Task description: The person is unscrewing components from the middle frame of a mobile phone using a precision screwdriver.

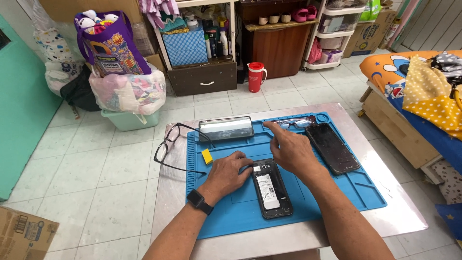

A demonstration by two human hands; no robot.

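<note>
**Black phone, back cover off, under my hands**

Black and slim, the opened phone [272,188] lay face down near the middle of the blue silicone mat [337,192] on the tabletop [404,212], its back removed so the pale battery label and camera end showed. My left hand [230,172] rested beside its top left corner, fingers curled loosely and touching the edge there, pinching nothing that I could make out. My right hand [291,149] hovered just above the top end with the forefinger stretched out and the other fingers folded under; it held nothing.

I judged the phone light and stiff, but fragile in that state: bare contacts and battery in the open shell, glass underneath. The mat would keep it from sliding. The long side edges looked like the safest place to take hold, thumb on one and fingers on the other, clear of the exposed inside.

A second dark phone [332,148] lay just to the right, well clear. Behind were a grey rectangular case [226,128], a small yellow block [207,156], spectacles [294,123] on the mat's far edge, and another black-framed pair [168,144] off its left side.
</note>
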